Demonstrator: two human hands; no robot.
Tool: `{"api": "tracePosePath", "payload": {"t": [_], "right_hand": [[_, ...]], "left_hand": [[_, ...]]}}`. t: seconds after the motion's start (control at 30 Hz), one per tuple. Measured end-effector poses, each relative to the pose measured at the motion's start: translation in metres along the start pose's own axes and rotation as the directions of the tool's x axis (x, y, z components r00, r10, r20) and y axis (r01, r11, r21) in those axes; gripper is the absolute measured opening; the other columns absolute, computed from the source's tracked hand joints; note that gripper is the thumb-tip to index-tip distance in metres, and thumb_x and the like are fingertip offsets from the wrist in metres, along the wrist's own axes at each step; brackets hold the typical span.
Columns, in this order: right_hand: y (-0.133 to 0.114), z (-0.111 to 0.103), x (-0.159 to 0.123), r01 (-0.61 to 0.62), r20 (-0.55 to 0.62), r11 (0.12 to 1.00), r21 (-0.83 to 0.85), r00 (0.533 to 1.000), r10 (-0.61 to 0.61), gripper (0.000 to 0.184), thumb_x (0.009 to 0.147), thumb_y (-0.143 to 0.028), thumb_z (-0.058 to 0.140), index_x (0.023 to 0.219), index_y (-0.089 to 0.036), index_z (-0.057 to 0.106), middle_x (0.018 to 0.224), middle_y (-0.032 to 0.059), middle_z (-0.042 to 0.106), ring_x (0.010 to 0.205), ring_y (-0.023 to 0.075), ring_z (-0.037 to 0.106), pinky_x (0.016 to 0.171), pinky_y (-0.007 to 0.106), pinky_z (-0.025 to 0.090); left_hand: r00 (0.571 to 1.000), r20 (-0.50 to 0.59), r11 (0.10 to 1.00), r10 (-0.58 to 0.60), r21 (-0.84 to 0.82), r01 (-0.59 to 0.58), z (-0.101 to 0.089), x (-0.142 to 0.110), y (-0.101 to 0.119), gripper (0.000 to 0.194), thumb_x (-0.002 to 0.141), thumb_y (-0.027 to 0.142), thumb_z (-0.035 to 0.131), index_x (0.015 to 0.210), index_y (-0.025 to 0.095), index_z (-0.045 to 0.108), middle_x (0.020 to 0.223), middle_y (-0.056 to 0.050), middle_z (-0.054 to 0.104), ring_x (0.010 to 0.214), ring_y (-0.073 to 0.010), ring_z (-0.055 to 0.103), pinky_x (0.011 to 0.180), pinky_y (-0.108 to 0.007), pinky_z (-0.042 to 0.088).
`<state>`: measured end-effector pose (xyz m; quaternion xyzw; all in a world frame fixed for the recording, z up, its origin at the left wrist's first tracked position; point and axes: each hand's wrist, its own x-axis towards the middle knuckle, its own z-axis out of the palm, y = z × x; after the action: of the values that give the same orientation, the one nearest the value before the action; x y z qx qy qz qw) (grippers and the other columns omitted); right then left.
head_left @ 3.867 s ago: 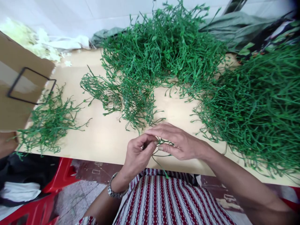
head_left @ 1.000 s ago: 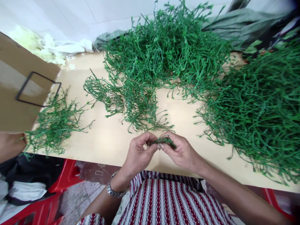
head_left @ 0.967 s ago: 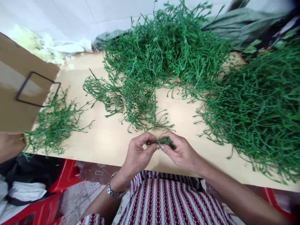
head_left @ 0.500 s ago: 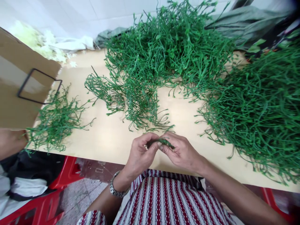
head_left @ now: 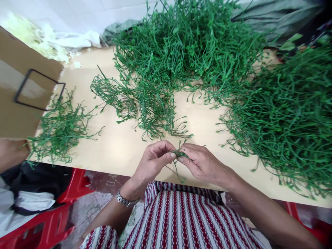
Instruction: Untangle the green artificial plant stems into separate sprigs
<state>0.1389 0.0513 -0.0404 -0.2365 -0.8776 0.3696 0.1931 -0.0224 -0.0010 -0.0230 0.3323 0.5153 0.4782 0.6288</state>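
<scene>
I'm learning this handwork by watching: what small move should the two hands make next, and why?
I'd suggest the right hand fold the loose stem in, while the left hand pinches the small green bunch. Both hands meet at that bunch, yet this stem trails out toward the person's body, so it would probably stay loose otherwise.

Single view from a camera on the person's head, facing forward and steeply down; the striped top [head_left: 178,221] is nearest, along the bottom edge; the left hand [head_left: 154,159] and right hand [head_left: 206,162] appear close, just below centre; beyond them the tabletop [head_left: 114,147] recedes to a pale wall [head_left: 83,15].
</scene>
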Motion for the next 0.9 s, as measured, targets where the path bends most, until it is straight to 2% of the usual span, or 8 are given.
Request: {"api": "tracePosePath", "payload": {"t": [0.1, 0.23, 0.37, 0.5, 0.63, 0.73, 0.83, 0.9], "right_hand": [[0.001, -0.001, 0.000, -0.010, 0.037, 1.000, -0.001, 0.999, 0.010, 0.017, 0.087, -0.016, 0.039, 0.069, -0.016, 0.042, 0.065, -0.0003, 0.043, 0.061, 0.0108, 0.039, 0.056, 0.022, 0.030], [0.003, 0.001, -0.001, -0.008, 0.082, 0.998, -0.054, 0.997, 0.013, 0.015, 0.083, -0.012, 0.038, 0.070, -0.016, 0.043, 0.065, 0.0005, 0.046, 0.060, 0.0112, 0.040, 0.056, 0.023, 0.032], [0.001, -0.002, 0.000, 0.035, 0.074, 0.981, -0.190, 0.997, -0.022, 0.016, 0.087, -0.018, 0.037, 0.074, -0.016, 0.046, 0.068, 0.0033, 0.052, 0.062, 0.0129, 0.045, 0.058, 0.025, 0.034], [0.001, -0.005, 0.000, 0.138, 0.047, 0.924, -0.357, 0.990, -0.130, 0.019, 0.088, -0.019, 0.037, 0.073, -0.015, 0.047, 0.063, 0.0031, 0.050, 0.058, 0.0134, 0.042, 0.056, 0.027, 0.031], [0.005, -0.006, -0.002, 0.221, 0.072, 0.883, -0.414, 0.975, -0.211, 0.016, 0.084, -0.013, 0.038, 0.070, -0.016, 0.047, 0.059, 0.0014, 0.048, 0.055, 0.0129, 0.039, 0.054, 0.027, 0.028], [0.006, -0.009, -0.004, 0.264, 0.085, 0.853, -0.451, 0.964, -0.253, 0.019, 0.083, -0.011, 0.036, 0.069, -0.017, 0.048, 0.058, 0.0013, 0.048, 0.053, 0.0126, 0.037, 0.054, 0.028, 0.027], [0.008, -0.023, -0.007, 0.309, 0.143, 0.827, -0.470, 0.951, -0.274, 0.024, 0.084, -0.012, 0.035, 0.064, -0.018, 0.048, 0.054, 0.0005, 0.046, 0.050, 0.0119, 0.035, 0.052, 0.028, 0.026], [0.011, -0.039, -0.010, 0.244, 0.057, 0.865, -0.439, 0.968, -0.244, 0.026, 0.084, -0.014, 0.037, 0.060, -0.019, 0.047, 0.049, -0.0004, 0.044, 0.047, 0.0111, 0.033, 0.049, 0.028, 0.025]], "left_hand": [[1.000, -0.021, 0.999, 0.008, -0.037, -0.009, 0.001, 0.000, -0.001, 0.013, 0.067, 0.020, 0.068, 0.063, 0.012, 0.059, 0.060, 0.002, 0.050, 0.055, -0.0068, 0.042, 0.052, -0.019, 0.032], [0.999, -0.011, 0.986, -0.051, -0.157, 0.049, 0.000, 0.000, -0.003, 0.012, 0.065, 0.019, 0.069, 0.063, 0.012, 0.059, 0.059, 0.002, 0.049, 0.051, -0.0056, 0.039, 0.049, -0.020, 0.027], [0.986, 0.063, 0.942, -0.157, -0.290, 0.168, 0.000, -0.002, -0.007, 0.019, 0.063, 0.024, 0.071, 0.065, 0.012, 0.056, 0.050, 0.005, 0.040, 0.045, -0.0043, 0.031, 0.046, -0.020, 0.020], [0.965, 0.140, 0.903, -0.222, -0.343, 0.258, -0.001, -0.005, -0.009, 0.024, 0.060, 0.027, 0.072, 0.066, 0.011, 0.055, 0.049, 0.006, 0.036, 0.043, -0.0036, 0.027, 0.047, -0.021, 0.020], [0.949, 0.188, 0.902, -0.251, -0.311, 0.301, -0.002, -0.006, -0.011, 0.022, 0.060, 0.026, 0.071, 0.062, 0.012, 0.055, 0.049, 0.005, 0.037, 0.044, -0.0043, 0.026, 0.046, -0.022, 0.017], [0.908, 0.264, 0.900, -0.324, -0.209, 0.382, -0.004, -0.010, -0.006, 0.026, 0.064, 0.030, 0.068, 0.055, 0.014, 0.050, 0.047, 0.005, 0.034, 0.044, -0.0056, 0.025, 0.045, -0.023, 0.016], [0.875, 0.287, 0.906, -0.389, -0.053, 0.420, -0.011, -0.019, 0.012, 0.030, 0.066, 0.033, 0.066, 0.050, 0.016, 0.047, 0.045, 0.005, 0.031, 0.043, -0.0068, 0.023, 0.044, -0.025, 0.014], [0.879, 0.273, 0.917, -0.392, 0.033, 0.398, -0.018, -0.025, 0.028, 0.031, 0.067, 0.033, 0.065, 0.049, 0.016, 0.047, 0.046, 0.004, 0.030, 0.043, -0.0073, 0.023, 0.044, -0.025, 0.016]]}}
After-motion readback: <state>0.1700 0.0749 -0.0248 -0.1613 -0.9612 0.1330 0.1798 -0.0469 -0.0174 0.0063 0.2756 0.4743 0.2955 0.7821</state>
